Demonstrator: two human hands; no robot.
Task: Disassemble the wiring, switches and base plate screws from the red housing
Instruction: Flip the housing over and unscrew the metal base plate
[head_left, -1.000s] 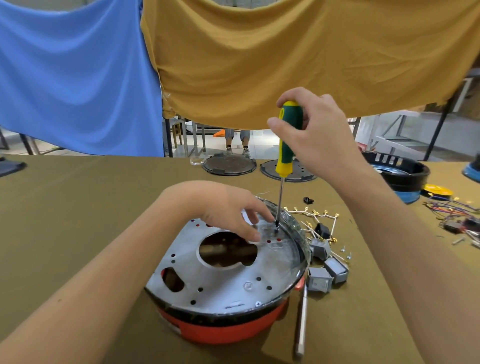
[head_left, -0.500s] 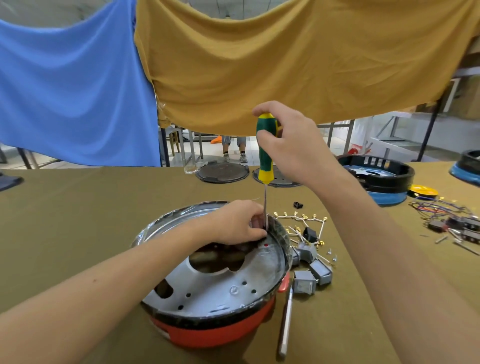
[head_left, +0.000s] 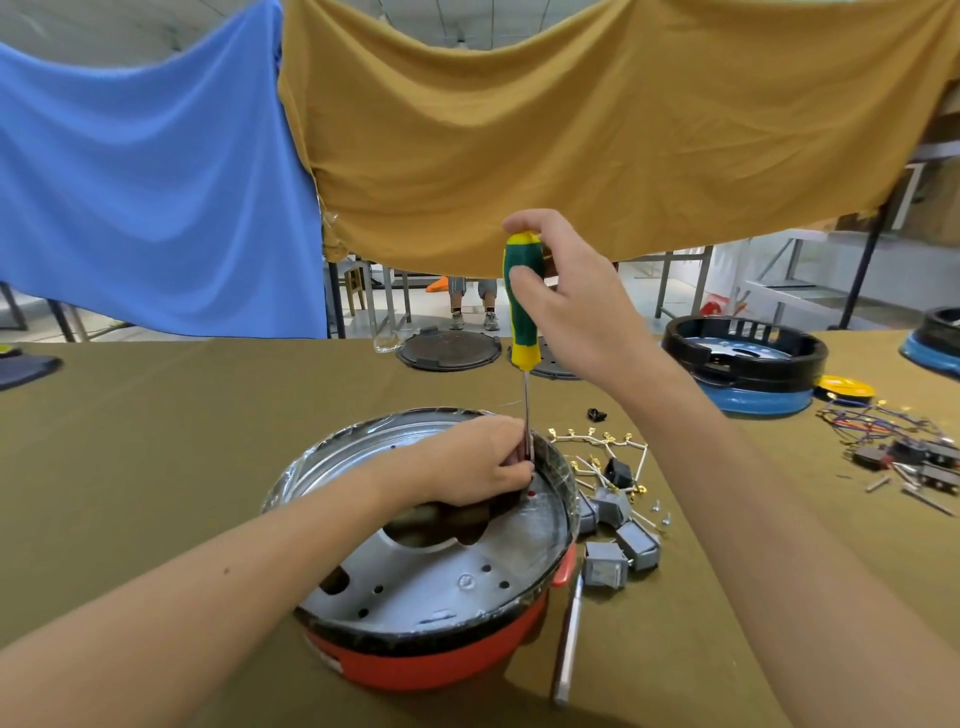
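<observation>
The red housing sits near the counter's front edge, base plate up. The right hand grips the screwdriver upright; keep it plumb and pressed down. The left hand pinches its shaft, probably steadying the tip, and hides the screw
</observation>
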